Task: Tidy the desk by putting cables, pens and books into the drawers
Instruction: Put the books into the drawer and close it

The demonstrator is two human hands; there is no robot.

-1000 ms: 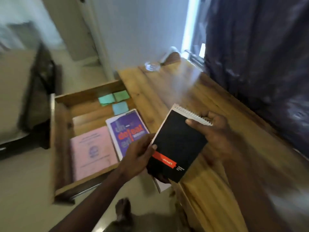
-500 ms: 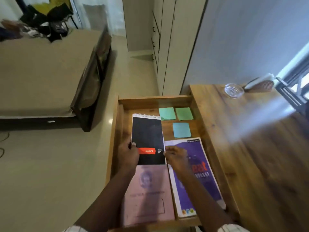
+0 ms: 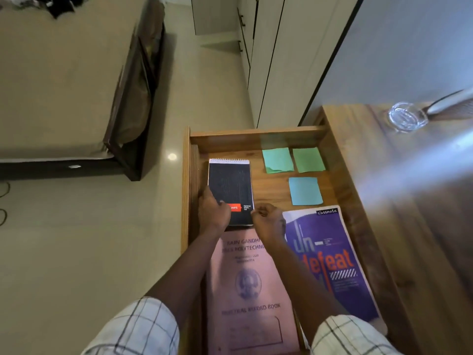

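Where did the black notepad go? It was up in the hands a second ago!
The black notepad went from above the desk down into the drawer. Left hand still touches it; right hand rests at its corner. Pink book, purple book and sticky notes stayed put.

Plainly a bedroom at home; low bed (image 3: 58, 93) left of the wooden desk (image 3: 409, 201); tall wardrobe doors (image 3: 268, 60) behind the desk; open drawer (image 3: 256, 139) of school notebooks (image 3: 250, 290) beside it.
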